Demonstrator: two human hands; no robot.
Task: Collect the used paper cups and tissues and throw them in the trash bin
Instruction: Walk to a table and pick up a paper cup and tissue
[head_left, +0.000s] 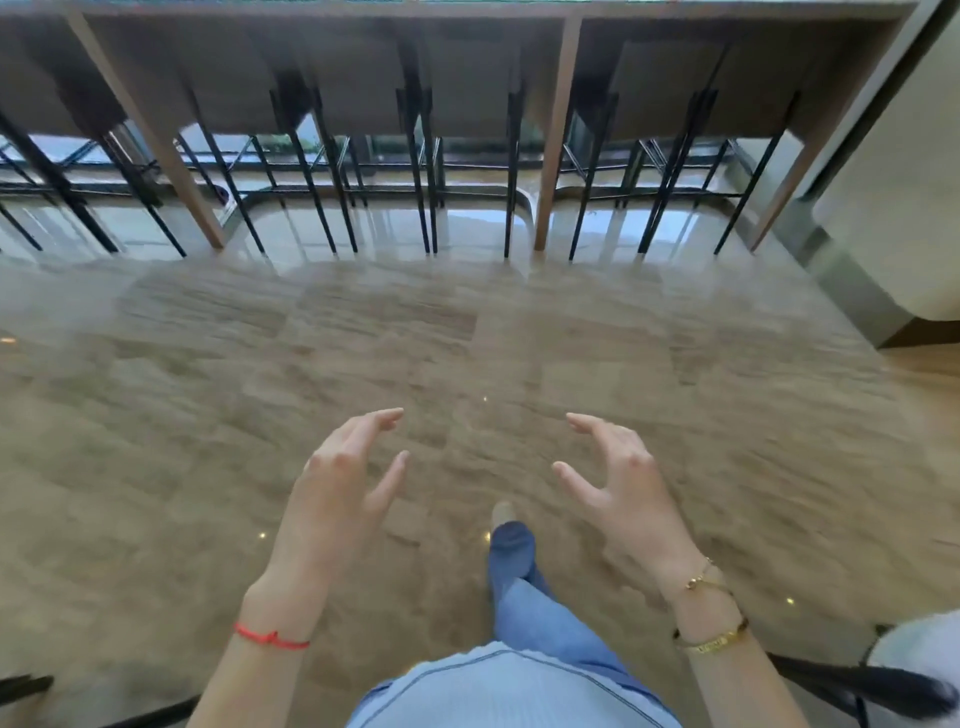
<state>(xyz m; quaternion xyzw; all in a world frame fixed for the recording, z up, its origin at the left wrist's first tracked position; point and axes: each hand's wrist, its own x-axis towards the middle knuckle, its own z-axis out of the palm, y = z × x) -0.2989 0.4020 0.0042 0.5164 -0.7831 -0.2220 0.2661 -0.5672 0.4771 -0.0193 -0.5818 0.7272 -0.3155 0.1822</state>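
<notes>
Floor (208, 415): tan polished stone. Bench (467, 10), 12 o'clock: long, stools (415, 130) tucked beneath. Left hand (337, 488), 7 o'clock; right hand (623, 483), 5 o'clock: both apart, fingers spread, holding nothing. Cups, tissues, bin: none visible.

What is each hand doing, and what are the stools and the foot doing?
left hand: open, fingers spread, holding nothing
right hand: open, fingers spread, holding nothing
stools: upright, tucked under the long counter
foot: stepping forward on the shiny floor
</notes>
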